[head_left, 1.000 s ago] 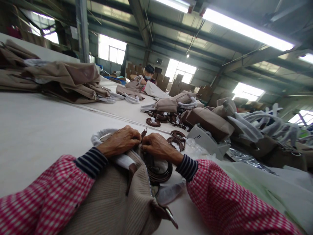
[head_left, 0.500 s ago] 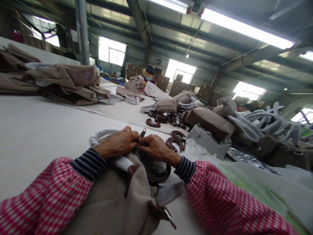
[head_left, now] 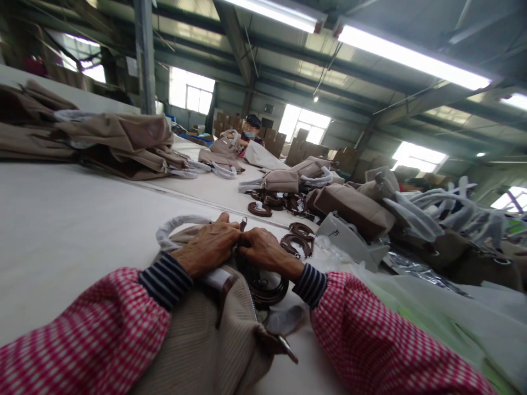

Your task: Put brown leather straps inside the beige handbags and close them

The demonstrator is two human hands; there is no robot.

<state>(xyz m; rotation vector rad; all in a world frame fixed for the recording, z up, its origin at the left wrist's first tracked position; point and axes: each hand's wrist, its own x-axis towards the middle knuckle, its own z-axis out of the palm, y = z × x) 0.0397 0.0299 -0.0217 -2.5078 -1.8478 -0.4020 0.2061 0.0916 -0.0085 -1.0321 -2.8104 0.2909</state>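
Note:
A beige ribbed handbag (head_left: 197, 329) lies in front of me, its zipper running along the top edge. My left hand (head_left: 212, 244) and my right hand (head_left: 263, 247) meet at the bag's far end, fingers pinched close together at the zipper. Exactly what sits between the fingertips is hidden. A small brown tab with a metal ring (head_left: 243, 222) sticks up just beyond them. One handle in white wrapping (head_left: 167, 230) arches beside my left hand. At the near end hangs a brown tab with a metal clasp (head_left: 284, 346). A coiled dark strap (head_left: 267, 291) rests beside the bag, under my right wrist.
Coiled brown straps (head_left: 297, 244) lie on the white table (head_left: 82, 219) beyond my right hand. Stacked handbags (head_left: 119, 137) are at the left, and more handbags (head_left: 349, 206) with wrapped handles are piled right. A co-worker (head_left: 250, 131) handles a bag across the table.
My left hand and forearm have shifted slightly right, closer to my right hand. The handbag has moved a little with it. My right hand stays almost in place.

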